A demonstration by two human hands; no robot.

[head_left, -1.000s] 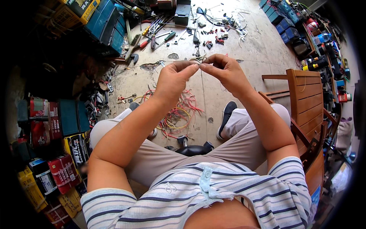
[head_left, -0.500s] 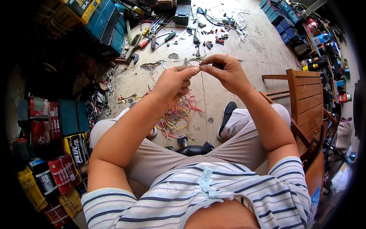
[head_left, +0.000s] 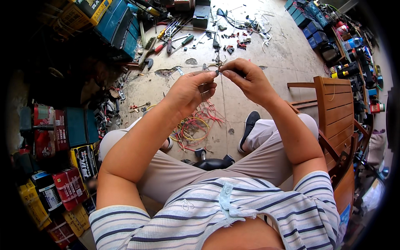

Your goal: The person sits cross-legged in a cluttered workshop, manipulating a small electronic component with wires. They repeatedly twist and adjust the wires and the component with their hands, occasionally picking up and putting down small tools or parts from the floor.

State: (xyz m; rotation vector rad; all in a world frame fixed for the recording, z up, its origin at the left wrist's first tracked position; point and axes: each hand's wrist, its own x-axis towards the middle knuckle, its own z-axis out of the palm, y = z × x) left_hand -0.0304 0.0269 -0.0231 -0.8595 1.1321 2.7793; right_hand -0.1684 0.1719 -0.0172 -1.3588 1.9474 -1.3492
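Observation:
Both my hands meet over the floor, fingertips almost touching. My left hand (head_left: pixel 192 90) is closed in a pinch, thumb and forefinger pressed on a small dark piece (head_left: pixel 217 72). From the other side, my right hand (head_left: pixel 249 80) pinches at the same spot with its thumb and forefinger. The piece is too small to name, and my fingers partly cover it. Below my left hand lies a loose tangle of red and yellow wires (head_left: pixel 191 128) on the floor.
Screwdrivers and other hand tools (head_left: pixel 168 39) lie on the floor ahead, beside small black and red parts (head_left: pixel 239 43). Stacked batteries (head_left: pixel 118 31) and boxes (head_left: pixel 70 189) line the left. A wooden chair (head_left: pixel 335 102) stands at my right, near crowded shelving (head_left: pixel 354 54).
My left fingers have loosened and spread slightly, and a dark piece now shows between the fingertips. My right hand has shifted a little, its fingers curling in closer.

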